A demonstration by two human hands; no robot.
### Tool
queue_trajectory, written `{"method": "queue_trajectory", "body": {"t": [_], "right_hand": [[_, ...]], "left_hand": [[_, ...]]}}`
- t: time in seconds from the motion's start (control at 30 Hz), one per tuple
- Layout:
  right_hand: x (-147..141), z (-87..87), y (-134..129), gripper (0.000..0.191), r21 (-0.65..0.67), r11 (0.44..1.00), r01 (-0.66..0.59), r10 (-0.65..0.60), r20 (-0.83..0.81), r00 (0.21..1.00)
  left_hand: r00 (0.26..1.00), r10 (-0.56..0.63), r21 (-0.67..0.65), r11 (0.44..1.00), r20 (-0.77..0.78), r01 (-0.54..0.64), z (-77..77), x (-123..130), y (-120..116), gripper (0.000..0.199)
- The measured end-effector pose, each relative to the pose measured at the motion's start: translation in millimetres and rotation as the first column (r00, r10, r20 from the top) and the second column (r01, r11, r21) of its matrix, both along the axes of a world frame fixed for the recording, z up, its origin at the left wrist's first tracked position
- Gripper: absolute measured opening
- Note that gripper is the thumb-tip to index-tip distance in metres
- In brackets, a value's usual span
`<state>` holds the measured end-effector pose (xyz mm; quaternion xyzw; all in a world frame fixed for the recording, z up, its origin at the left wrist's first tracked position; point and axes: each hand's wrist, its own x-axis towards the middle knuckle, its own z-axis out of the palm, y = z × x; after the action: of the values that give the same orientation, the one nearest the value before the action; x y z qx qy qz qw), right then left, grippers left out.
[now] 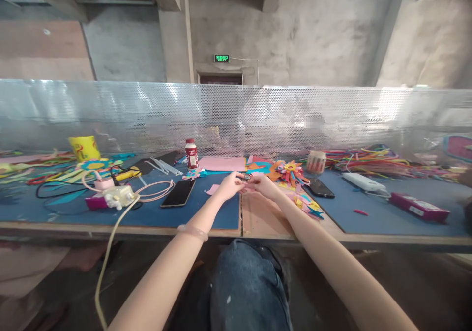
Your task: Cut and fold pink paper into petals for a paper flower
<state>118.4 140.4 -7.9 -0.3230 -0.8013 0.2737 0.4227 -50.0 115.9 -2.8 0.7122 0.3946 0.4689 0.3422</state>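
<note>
Both hands close together over the near edge of the tabletop [217, 213], just above a bare tan panel [263, 218]. Left hand [232, 185] and right hand [262, 186] both appear to be pinching a pink paper piece [248, 188] between them, fingertips nearly meeting. Small dark, shiny object [245, 177] at the fingertips too; cannot tell what it is, or which hand has it.

Handling, my judgement: thin paper creases easily, so a light pinch near the working edge should serve better than a hard squeeze. One hand best kept as the steady anchor, the other making small adjustments. Forearms low, work over the tan panel, so a dropped bit is easily seen.

Nearby: pink slip [213, 189] left of the left hand; pink sheet [223, 164] beyond it. Multicoloured paper flower [291, 171] beyond and right of the right hand, coloured paper pieces [309, 206] nearer, beside that forearm. Layered petals look easy to bend; sensible to keep the right elbow and forearm off them.
</note>
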Motion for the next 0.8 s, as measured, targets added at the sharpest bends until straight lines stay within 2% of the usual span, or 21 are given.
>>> {"method": "queue_trajectory", "body": {"t": [0.13,0.23,0.37,0.53,0.67,0.8], "right_hand": [[-0.9,4.8,-4.9,0.022,0.014,0.998,0.062,-0.062,0.005,0.998],[-3.4,6.6,-7.5,0.020,-0.004,0.999,0.042,-0.042,-0.027,0.999],[-8.8,6.6,-8.9,0.020,0.001,0.999,0.033,-0.033,-0.080,0.996],[-11.9,4.4,-7.5,0.020,-0.003,0.999,0.052,-0.052,-0.092,0.994],[-11.1,3.6,-6.5,0.020,0.050,0.997,0.056,-0.052,-0.085,0.995],[-7.4,0.9,1.2,0.022,0.059,0.998,0.027,-0.022,-0.087,0.996]], "left_hand": [[0.999,0.004,0.038,0.999,-0.036,-0.002,-1.3,-0.4,2.3,0.029],[1.000,-0.010,0.054,0.998,-0.015,0.010,-4.2,-1.8,6.2,0.034],[1.000,0.008,0.060,0.998,0.005,-0.009,-8.1,-2.7,10.5,0.051],[0.998,0.046,0.077,0.996,-0.047,-0.042,-9.0,-2.2,11.0,0.069],[0.998,0.040,0.081,0.996,-0.055,-0.035,-7.5,-2.2,9.1,0.069],[0.999,0.025,0.052,0.998,0.022,-0.026,-2.6,-2.2,5.1,0.060]]}}
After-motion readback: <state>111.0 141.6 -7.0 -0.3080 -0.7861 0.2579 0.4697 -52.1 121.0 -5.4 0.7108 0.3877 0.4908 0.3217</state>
